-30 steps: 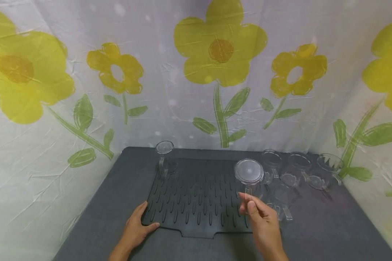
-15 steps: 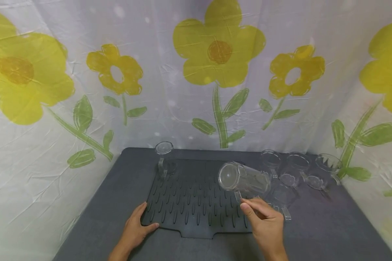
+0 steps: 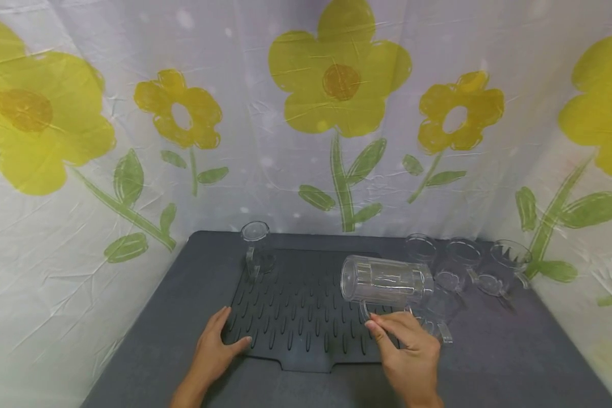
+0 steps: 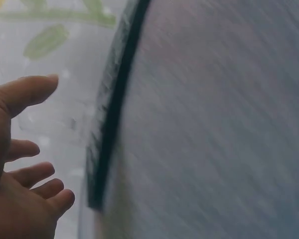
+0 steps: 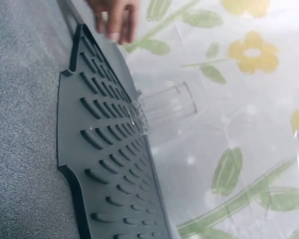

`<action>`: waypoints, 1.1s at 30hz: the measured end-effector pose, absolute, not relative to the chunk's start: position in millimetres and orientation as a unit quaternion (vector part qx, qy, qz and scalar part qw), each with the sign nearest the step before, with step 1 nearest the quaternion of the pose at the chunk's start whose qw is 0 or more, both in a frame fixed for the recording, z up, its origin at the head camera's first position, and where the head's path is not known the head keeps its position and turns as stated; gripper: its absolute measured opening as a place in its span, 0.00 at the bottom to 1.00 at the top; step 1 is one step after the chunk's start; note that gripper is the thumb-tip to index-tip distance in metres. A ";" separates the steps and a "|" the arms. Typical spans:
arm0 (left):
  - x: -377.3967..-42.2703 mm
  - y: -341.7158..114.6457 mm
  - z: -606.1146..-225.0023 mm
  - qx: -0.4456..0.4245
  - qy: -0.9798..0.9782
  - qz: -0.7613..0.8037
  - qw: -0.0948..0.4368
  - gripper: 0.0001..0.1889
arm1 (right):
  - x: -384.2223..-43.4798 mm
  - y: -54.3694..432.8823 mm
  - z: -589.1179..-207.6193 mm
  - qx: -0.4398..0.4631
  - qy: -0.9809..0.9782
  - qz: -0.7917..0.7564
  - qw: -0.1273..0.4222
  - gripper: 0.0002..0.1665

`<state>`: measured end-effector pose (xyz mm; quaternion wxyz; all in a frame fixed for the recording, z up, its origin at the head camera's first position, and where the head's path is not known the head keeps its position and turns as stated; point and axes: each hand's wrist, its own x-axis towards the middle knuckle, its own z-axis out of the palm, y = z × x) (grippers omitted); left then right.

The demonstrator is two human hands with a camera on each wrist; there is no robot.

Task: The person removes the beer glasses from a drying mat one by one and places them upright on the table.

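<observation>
My right hand [image 3: 410,351] pinches the handle [image 3: 364,311] of a clear mug [image 3: 387,279]. The mug lies sideways in the air over the right part of the dark drying mat [image 3: 306,354], one end pointing left. At the mat's front left corner is my left hand [image 3: 211,351], fingers spread, holding nothing. In the left wrist view this hand [image 4: 25,164] shows extended fingers beside the mat's dark edge [image 4: 114,94]. Another clear mug [image 3: 257,252] stands at the mat's back left corner.
Several clear mugs [image 3: 459,263] stand on the right side of the dark grey table [image 3: 520,351]. One of them [image 3: 441,306] is close behind my right hand. A flowered curtain [image 3: 265,170] rises behind the table and at both sides.
My right hand has tipped the mug from upright onto its side, its visible end swinging leftward. The left hand has shifted slightly up at the mat's corner.
</observation>
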<state>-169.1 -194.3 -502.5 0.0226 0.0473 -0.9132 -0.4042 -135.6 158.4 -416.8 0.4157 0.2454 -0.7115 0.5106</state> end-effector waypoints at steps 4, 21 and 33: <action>-172.0 -180.1 -486.6 0.017 -0.903 -0.425 0.068 0.47 | -136.8 154.9 -417.8 0.254 -0.716 0.475 0.444 0.05; -177.0 -104.9 -427.9 -0.173 -0.735 -0.652 0.065 0.46 | -132.1 133.7 -419.9 0.250 -0.729 0.410 0.489 0.23; -181.4 -72.9 -410.0 -0.248 -0.682 -0.687 0.030 0.47 | -127.1 122.1 -425.6 0.277 -0.717 0.422 0.481 0.20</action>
